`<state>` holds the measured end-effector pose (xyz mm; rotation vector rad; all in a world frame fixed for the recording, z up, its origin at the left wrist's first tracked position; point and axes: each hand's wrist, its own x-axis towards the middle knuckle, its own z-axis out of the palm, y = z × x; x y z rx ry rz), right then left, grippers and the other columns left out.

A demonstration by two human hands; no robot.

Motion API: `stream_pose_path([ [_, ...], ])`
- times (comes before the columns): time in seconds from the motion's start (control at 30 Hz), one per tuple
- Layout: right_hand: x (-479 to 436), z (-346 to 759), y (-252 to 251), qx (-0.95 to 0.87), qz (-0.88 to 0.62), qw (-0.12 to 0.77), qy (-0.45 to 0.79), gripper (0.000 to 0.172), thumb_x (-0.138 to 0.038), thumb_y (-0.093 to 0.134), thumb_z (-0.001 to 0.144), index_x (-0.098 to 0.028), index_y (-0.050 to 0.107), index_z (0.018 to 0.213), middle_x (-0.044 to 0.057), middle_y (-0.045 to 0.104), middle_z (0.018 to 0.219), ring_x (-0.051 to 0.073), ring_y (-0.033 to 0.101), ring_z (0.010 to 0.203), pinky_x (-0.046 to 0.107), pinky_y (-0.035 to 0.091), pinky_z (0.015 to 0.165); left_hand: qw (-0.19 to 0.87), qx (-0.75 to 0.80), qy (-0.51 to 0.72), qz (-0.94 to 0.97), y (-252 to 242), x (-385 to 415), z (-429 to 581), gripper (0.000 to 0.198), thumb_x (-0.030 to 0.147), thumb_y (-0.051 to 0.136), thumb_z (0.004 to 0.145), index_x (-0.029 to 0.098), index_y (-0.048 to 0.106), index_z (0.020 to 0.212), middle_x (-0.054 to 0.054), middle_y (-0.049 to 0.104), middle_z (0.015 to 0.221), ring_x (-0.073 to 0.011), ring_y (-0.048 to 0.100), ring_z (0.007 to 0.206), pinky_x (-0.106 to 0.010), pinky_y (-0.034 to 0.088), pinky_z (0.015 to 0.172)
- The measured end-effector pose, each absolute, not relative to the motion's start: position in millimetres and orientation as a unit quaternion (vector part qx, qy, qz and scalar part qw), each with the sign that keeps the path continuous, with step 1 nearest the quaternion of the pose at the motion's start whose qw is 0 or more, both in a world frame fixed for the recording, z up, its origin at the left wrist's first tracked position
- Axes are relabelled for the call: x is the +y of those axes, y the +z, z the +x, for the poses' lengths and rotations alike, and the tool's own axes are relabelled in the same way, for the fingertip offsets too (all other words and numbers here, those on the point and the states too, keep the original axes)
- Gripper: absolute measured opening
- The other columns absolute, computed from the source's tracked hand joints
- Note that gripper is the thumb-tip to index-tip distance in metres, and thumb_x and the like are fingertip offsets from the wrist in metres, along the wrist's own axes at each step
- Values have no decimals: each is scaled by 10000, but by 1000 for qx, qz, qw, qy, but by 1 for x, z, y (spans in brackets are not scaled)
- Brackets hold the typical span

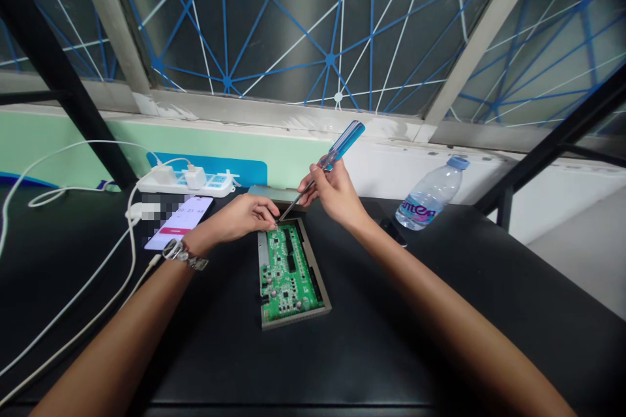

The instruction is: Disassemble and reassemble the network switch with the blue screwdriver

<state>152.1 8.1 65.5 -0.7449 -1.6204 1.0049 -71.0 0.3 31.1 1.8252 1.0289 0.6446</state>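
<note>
A green circuit board (288, 273) lies in a shallow metal frame (317, 273) on the black table. My right hand (335, 189) is closed around a screwdriver (347, 140) with a clear blue handle, held tilted. Its shaft runs down to the left, and its tip is near the far left corner of the board. Close to that tip is my left hand (247, 216), its fingers bent and drawn together at the frame's far edge. Whatever lies between those fingers is too small to make out. A flat metal panel (274, 194) lies behind the frame.
Left of the board lies a phone (180, 221) with its screen lit. A white power strip (210, 184) with plugs stands behind it, and white cables (132, 234) trail across the left side. To the right are a water bottle (430, 195) and a small dark object (392, 232).
</note>
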Motion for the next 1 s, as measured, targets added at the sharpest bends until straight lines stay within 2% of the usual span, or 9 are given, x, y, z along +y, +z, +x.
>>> stream_pose_path([
  [0.53,8,152,66,-678,-310,521,415,271,-434,495,965,-270,281,990,-61,638,702,130,656,483,271,553,463,441,421,264,747,30,0,-68,235,227,733,746,136,640,941,-69,757,818,-205,730,823,-352,549,823],
  [0.8,9,154,66,-691,-306,509,411,306,-488,510,952,-270,296,969,-67,641,719,111,646,480,262,555,483,424,426,274,750,34,-5,-61,198,232,714,772,132,646,928,-70,743,829,-200,727,837,-355,557,841],
  [1.0,9,155,68,-705,-309,502,395,297,-489,498,961,-273,297,990,-61,635,718,113,643,478,263,550,482,391,416,282,771,34,-7,-56,184,246,697,785,137,661,930,-62,734,814,-183,715,806,-323,561,787],
])
